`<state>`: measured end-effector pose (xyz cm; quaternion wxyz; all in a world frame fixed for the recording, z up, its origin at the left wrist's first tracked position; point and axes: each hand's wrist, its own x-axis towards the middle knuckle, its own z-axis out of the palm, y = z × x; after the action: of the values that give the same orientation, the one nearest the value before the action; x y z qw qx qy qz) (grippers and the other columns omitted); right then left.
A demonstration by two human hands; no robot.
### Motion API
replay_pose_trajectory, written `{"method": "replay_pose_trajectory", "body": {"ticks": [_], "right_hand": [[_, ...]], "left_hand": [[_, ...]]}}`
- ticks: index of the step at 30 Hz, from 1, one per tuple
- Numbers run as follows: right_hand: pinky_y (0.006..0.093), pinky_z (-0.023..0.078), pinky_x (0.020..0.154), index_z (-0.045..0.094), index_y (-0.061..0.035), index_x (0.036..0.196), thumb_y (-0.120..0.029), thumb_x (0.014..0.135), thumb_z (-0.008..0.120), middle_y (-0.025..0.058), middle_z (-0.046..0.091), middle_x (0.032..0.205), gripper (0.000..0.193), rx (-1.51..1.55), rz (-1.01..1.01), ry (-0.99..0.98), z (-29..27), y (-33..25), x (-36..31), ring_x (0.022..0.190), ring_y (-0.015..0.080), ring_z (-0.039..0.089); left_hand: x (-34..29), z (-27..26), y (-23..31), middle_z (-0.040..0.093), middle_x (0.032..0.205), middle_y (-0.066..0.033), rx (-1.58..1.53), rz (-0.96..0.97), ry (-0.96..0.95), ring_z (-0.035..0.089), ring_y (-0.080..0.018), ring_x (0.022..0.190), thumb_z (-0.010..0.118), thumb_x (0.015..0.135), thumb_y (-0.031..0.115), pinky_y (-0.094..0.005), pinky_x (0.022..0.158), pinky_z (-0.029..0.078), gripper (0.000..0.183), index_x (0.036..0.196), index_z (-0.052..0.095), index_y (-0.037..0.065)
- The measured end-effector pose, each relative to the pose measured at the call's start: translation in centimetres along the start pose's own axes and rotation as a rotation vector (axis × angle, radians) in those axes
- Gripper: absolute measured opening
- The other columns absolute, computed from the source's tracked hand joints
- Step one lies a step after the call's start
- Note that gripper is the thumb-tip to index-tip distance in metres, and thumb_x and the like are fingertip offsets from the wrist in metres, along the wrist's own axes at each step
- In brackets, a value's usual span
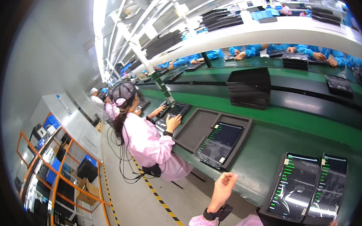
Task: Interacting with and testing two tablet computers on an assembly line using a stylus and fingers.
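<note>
My left hand [224, 188], with a dark band at the wrist and a pink sleeve, hangs over the near edge of the green bench. Its fingers are curled together, and nothing shows between them. Of my right hand [333, 223] only a fingertip appears at the lower right, by the bottom edge of a tablet [329, 185] with a lit screen. A second lit tablet [295, 184] lies close beside it; both rest on a dark tray [269, 198]. Beyond my left hand, another film-covered tablet [220, 141] occupies one compartment of a black foam tray [190, 133].
A co-worker in pink [150, 138] works at the bench to the left. Stacked black trays [248, 88] stand farther back, beside a dark conveyor strip [305, 95]. People in blue sleeves [247, 51] sit opposite. An orange-framed rack [56, 175] stands across the aisle.
</note>
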<state>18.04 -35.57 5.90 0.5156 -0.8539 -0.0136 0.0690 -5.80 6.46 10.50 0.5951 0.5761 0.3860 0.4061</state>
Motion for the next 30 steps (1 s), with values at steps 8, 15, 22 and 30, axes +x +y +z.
{"method": "replay_pose_trajectory", "body": {"ticks": [8, 15, 22, 30], "right_hand": [[0.0226, 0.043, 0.049, 0.057, 0.0011, 0.081, -0.011, 0.087, 0.058, 0.0035, 0.057, 0.061, 0.014, 0.215, -0.022, -0.438, 5.3, -4.0, -4.9, 0.055, 0.0081, 0.058], [0.0261, 0.044, 0.05, 0.063, 0.0, 0.081, -0.019, 0.086, 0.061, 0.0058, 0.066, 0.065, 0.02, 0.013, -0.105, -0.724, 8.3, -6.4, -6.0, 0.055, 0.0104, 0.06], [0.0331, 0.046, 0.05, 0.065, 0.0023, 0.081, -0.023, 0.085, 0.061, 0.0181, 0.062, 0.064, 0.026, -0.033, -0.088, -0.835, 10.4, -6.3, -7.1, 0.054, 0.0255, 0.064], [0.0295, 0.045, 0.047, 0.065, 0.0016, 0.084, -0.021, 0.086, 0.059, 0.0119, 0.065, 0.064, 0.023, 0.002, -0.166, -0.835, 12.0, -6.3, -7.7, 0.05, 0.0167, 0.06]], "left_hand": [[-1.5, 5.4, -2.7, 0.055, 0.108, -0.0085, 0.304, 0.039, -0.377, 0.054, -0.0143, 0.098, 0.07, 0.079, 0.009, -0.0288, 0.08, 0.047, 0.044, 0.116, 0.048, 0.001], [1.4, 8.2, -1.6, 0.05, 0.123, -0.0185, 0.678, 0.083, -0.68, 0.055, -0.0241, 0.104, 0.074, 0.076, 0.024, -0.0331, 0.081, 0.048, 0.071, 0.131, 0.036, -0.001], [4.7, 12.6, 1.0, 0.052, 0.122, -0.0236, 0.945, 0.33, -0.81, 0.06, -0.03, 0.094, 0.069, 0.078, 0.037, -0.0373, 0.081, 0.048, 0.072, 0.131, 0.038, 0.0], [9.3, 18.6, 0.8, 0.055, 0.113, -0.0304, 0.938, 0.244, -0.856, 0.056, -0.0368, 0.106, 0.059, 0.084, 0.045, -0.0384, 0.089, 0.044, 0.068, 0.128, 0.042, -0.004]]}}
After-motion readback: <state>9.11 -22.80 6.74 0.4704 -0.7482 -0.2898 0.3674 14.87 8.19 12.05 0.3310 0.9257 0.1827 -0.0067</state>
